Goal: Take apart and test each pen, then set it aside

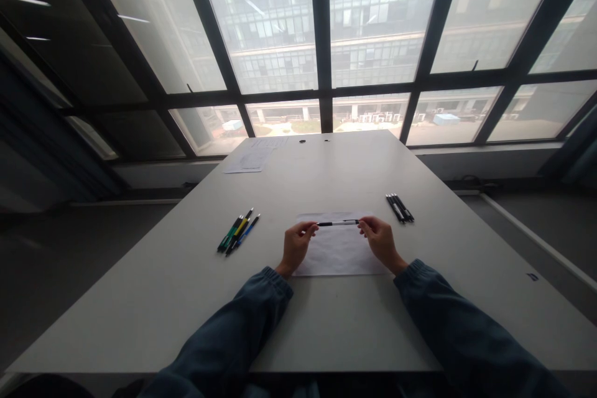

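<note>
A slim black and silver pen (338, 222) is held level between both hands, over a white sheet of paper (336, 255) on the grey table (140, 298). My left hand (296, 246) pinches the pen's left end with its fingers curled. My right hand (380, 240) pinches the right end in the same way. Both arms wear dark blue sleeves.
Several coloured pens (237, 233) in green, yellow, black and blue lie together to the left. A small bunch of black pens (399, 208) lies to the right. Another sheet of paper (247, 161) rests at the far left of the table, before large windows.
</note>
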`<action>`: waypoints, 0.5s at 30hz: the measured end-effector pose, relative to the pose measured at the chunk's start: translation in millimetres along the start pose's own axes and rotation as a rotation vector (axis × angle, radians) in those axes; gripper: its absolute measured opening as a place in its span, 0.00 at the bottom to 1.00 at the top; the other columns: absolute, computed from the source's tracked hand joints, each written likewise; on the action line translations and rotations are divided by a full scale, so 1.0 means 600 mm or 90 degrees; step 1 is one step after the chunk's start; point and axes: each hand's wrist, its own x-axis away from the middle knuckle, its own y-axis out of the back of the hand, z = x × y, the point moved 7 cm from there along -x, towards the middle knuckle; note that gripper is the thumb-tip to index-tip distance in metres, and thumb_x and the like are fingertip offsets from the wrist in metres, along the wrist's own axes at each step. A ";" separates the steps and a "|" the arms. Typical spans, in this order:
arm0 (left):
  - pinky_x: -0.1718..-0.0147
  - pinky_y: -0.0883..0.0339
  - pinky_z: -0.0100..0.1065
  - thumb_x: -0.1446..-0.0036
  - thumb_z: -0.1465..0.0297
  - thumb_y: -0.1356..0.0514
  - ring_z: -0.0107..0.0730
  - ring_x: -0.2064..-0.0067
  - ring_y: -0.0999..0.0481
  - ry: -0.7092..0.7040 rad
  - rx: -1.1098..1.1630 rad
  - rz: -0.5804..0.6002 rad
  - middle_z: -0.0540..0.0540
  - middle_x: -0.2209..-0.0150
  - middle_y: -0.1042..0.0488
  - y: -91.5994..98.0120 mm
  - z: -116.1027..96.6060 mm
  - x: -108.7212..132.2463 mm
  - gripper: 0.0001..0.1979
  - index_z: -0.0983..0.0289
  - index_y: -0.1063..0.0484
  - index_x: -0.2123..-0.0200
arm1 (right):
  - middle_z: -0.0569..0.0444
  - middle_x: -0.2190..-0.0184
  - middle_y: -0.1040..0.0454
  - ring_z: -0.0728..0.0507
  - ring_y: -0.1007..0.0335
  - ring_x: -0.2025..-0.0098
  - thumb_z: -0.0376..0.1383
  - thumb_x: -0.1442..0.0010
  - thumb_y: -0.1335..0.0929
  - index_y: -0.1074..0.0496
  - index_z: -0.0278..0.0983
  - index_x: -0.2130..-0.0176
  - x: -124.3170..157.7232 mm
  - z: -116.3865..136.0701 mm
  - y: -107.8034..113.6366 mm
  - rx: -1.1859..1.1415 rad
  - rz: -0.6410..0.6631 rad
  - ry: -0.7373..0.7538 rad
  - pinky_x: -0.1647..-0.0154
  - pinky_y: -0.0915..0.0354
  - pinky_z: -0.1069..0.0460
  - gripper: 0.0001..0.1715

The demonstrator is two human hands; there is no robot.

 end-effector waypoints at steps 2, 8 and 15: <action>0.73 0.29 0.31 0.44 0.60 0.36 0.34 0.70 0.21 0.002 0.005 0.003 0.57 0.67 0.19 0.000 -0.001 0.001 0.14 0.64 0.19 0.64 | 0.49 0.73 0.22 0.44 0.27 0.74 0.51 0.42 0.30 0.25 0.35 0.65 0.000 0.000 -0.001 0.002 0.003 0.000 0.75 0.32 0.51 0.21; 0.74 0.29 0.30 0.44 0.60 0.36 0.34 0.70 0.21 0.001 0.011 0.003 0.57 0.67 0.19 -0.001 -0.003 0.002 0.14 0.65 0.19 0.63 | 0.49 0.73 0.22 0.44 0.27 0.74 0.51 0.41 0.31 0.25 0.34 0.65 0.001 -0.003 -0.001 0.009 0.009 0.005 0.74 0.32 0.51 0.21; 0.74 0.31 0.30 0.44 0.59 0.37 0.33 0.71 0.22 0.004 0.002 0.000 0.57 0.68 0.19 -0.002 -0.001 0.002 0.15 0.65 0.20 0.64 | 0.49 0.74 0.23 0.45 0.28 0.75 0.52 0.42 0.31 0.25 0.34 0.66 -0.001 -0.010 -0.001 0.010 0.007 0.010 0.76 0.33 0.52 0.23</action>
